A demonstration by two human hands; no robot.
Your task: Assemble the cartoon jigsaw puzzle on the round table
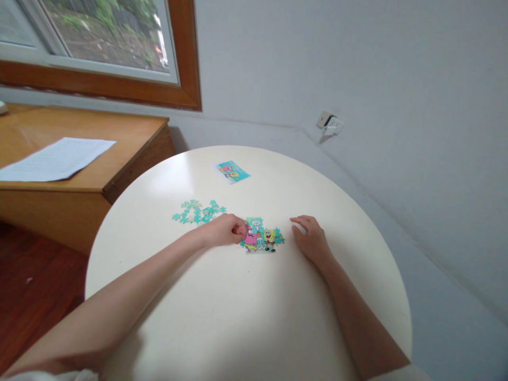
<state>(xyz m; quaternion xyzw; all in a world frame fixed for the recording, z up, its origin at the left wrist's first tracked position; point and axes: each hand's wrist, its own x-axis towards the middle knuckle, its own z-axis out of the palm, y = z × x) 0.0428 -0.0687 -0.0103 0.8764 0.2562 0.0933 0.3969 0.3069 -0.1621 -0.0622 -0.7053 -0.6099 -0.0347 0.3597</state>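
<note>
Push gently with your left hand, curled at the left edge of the bright, flat, part-made cartoon puzzle mid-frame (I can't tell if it grips a piece), and steady the right side with your open right hand.

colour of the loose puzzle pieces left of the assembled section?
Mostly teal-green, with some paler, yellowish-green bits; the loose puzzle pieces show in the head view.
</note>
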